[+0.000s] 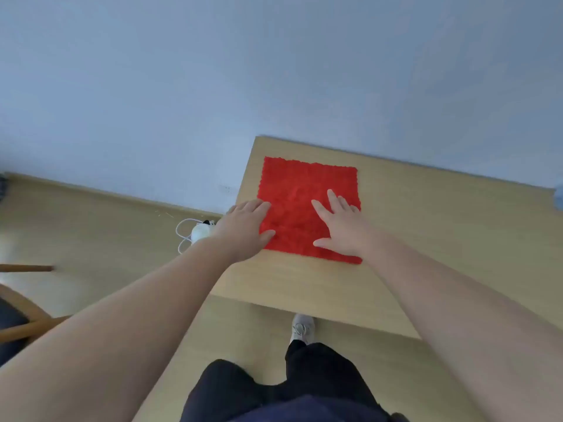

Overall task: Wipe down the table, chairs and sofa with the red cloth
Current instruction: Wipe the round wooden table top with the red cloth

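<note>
The red cloth (300, 190) lies spread flat as a square near the left end of the light wooden table (426, 226). My left hand (243, 229) rests with straight fingers on the cloth's left edge, partly over the table's left edge. My right hand (341, 226) presses flat on the cloth's lower right part, fingers spread. Part of a wooden chair (27, 318) with a dark seat shows at the far left.
A white device with a coiled cable (195, 231) lies on the floor by the wall, left of the table. A wall socket (227, 188) sits low on the wall. My legs and one shoe (301, 328) stand at the table's near edge.
</note>
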{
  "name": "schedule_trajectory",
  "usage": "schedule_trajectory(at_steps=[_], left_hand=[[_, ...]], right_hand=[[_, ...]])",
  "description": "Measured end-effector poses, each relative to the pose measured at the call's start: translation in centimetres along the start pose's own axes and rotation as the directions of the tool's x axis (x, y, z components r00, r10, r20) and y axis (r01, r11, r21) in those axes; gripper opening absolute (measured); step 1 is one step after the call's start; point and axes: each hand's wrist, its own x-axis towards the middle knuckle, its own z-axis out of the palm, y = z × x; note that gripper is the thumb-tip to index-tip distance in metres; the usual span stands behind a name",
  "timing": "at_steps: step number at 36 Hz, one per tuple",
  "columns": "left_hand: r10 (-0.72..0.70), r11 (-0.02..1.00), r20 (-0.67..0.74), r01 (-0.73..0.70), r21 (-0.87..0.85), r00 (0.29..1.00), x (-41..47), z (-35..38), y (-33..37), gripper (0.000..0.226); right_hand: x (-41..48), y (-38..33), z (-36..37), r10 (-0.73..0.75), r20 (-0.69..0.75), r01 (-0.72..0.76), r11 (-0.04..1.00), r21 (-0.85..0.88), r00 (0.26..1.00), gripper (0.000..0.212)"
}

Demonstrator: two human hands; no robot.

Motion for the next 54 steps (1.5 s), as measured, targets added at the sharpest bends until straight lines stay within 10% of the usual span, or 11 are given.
schedule_trajectory(at_steps=[9, 26, 38, 54], left_hand=[[0.005, 1.000, 0.017, -0.005, -0.003, 1.000, 2.8, 0.0, -1.7, 0.064], [0.185, 0.983, 0.125, -0.185, -0.015, 0.975, 3.2, -1.9, -2.7, 0.059], [0.273, 0.945, -0.060, -0.279, -0.170, 0.960, 1.8, -9.6, -3.7, 0.057], [-0.169, 0.962, -0.429, 0.054, -0.268, 0.887, -8.6, -21.3, -13.2, 0.013]], right_hand=[[4.1, 0.5, 0.3, 0.011, 0.163, -0.013, 1.000, 0.007, 0.987, 0.122], [1.1, -3.6, 2.8, 0.016, -0.153, 0.020, 0.973, 0.230, 0.988, 0.023], [-0.7, -8.7, -8.9, 0.017, -0.438, 0.192, 0.883, 0.428, 0.899, 0.025], [3.3, -20.0, -22.6, -0.420, -0.312, 0.520, 0.747, 0.413, 0.852, 0.023]])
